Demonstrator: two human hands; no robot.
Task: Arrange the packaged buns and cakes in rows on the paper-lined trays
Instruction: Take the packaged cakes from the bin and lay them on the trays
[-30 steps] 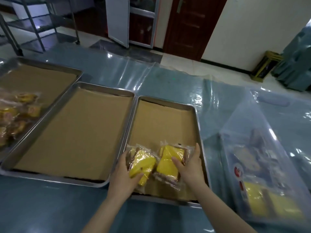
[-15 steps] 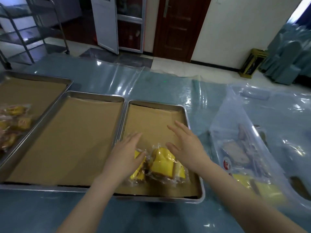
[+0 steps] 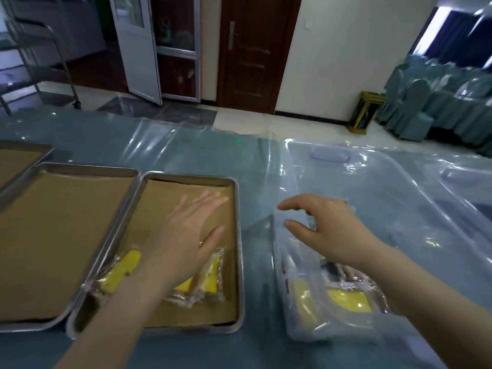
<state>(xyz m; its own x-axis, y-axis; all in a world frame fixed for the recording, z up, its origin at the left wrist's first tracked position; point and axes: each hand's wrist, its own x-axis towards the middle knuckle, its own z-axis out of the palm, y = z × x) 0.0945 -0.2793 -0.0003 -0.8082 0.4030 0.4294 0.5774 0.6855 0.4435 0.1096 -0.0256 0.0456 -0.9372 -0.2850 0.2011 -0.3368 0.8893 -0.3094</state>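
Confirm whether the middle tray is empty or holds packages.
Empty in the part shown: the middle tray shows only brown paper; the packaged cakes lie in the right tray.

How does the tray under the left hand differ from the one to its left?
The right tray holds wrapped yellow cakes at its near end; the middle tray shows only paper. The left hand hovers over the right tray; nothing is above the middle tray. Both are metal and lined with brown paper.
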